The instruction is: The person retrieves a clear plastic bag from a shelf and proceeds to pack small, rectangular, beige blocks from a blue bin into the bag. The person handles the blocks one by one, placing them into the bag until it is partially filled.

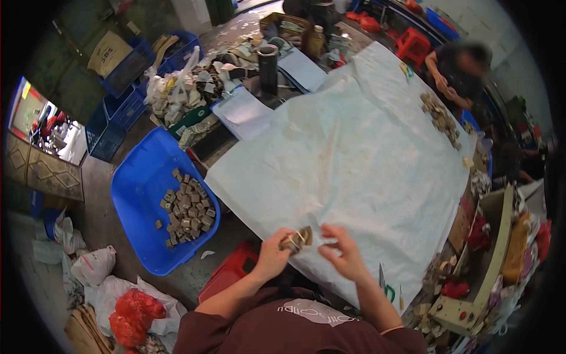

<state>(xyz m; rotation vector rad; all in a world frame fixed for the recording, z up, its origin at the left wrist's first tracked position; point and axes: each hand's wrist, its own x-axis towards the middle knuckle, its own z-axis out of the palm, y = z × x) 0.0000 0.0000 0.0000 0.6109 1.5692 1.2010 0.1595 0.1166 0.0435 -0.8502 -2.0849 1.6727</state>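
Observation:
My left hand (272, 253) is closed around a small brown bundle (303, 237) of what look like cloth pieces, with a pale band or loop around it. It is held just above the near edge of the table's white sheet (365, 183). My right hand (345, 253) is to the right of the bundle, a short gap away, its fingers apart and nothing visible in them. Close by my right forearm lie green-handled scissors (388, 290) and a thin pointed tool (401, 298). On my left, a blue tub (132, 183) contains a heap of similar small brown bundles (191, 212).
A red stool (227, 268) stands between the tub and me. Cluttered scraps, a dark cylinder (267, 71) and papers (243, 112) cover the far left. Another person (463, 71) sits at the far right beside a pile of brown pieces (441, 121). A beige machine (457, 312) flanks the right side.

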